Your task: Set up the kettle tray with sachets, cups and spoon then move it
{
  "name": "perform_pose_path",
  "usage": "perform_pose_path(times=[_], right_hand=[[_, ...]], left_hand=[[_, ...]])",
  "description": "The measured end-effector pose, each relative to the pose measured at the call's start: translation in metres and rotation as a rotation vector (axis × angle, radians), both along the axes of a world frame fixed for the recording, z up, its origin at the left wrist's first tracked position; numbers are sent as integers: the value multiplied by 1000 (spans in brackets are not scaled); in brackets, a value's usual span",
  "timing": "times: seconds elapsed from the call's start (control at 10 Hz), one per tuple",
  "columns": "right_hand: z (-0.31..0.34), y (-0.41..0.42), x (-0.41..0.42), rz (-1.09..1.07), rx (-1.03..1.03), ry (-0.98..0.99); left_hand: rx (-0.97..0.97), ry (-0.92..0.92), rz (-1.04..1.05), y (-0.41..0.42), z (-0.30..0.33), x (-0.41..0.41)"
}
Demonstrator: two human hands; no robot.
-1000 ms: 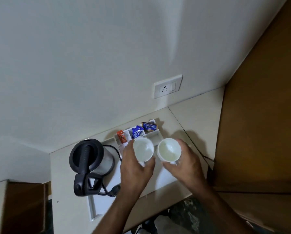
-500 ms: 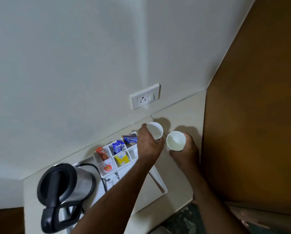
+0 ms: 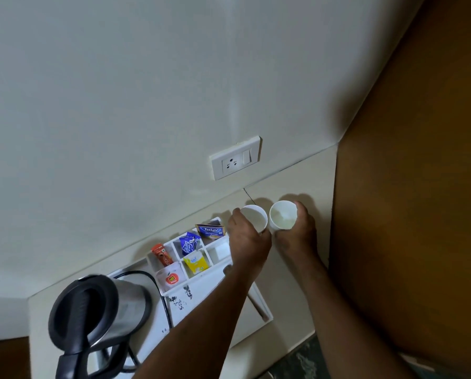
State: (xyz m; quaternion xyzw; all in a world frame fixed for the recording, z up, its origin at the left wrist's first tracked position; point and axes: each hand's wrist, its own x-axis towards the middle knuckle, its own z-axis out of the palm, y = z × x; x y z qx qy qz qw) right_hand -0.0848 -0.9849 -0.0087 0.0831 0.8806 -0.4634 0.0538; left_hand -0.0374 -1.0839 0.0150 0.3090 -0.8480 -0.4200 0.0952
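Left hand (image 3: pixel 246 236) grips one cup (image 3: pixel 254 216), right hand (image 3: pixel 297 231) grips the other cup (image 3: pixel 282 218), out past the tray (image 3: pixel 259 302). They're nearly touching, so they might clink or tip.

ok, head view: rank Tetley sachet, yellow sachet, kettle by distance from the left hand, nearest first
1. Tetley sachet: back-right tray compartment, just left of the left hand.
2. Yellow sachet: front row, further left and nearer the camera.
3. Kettle: far left end of the tray.

white wall socket (image 3: pixel 235 157), cream counter (image 3: pixel 291 274), brown, perhaps wooden, panel (image 3: pixel 420 214)
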Motion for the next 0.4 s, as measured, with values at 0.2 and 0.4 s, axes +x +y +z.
perform_pose_path(times=[0.2,0.4], right_hand=[[9,0,-1,35,-10,-110],[64,2,3,92,171,-11]], left_hand=[[-39,-121,-183,-5,10,4],[-126,31,-249,-16,44,28]])
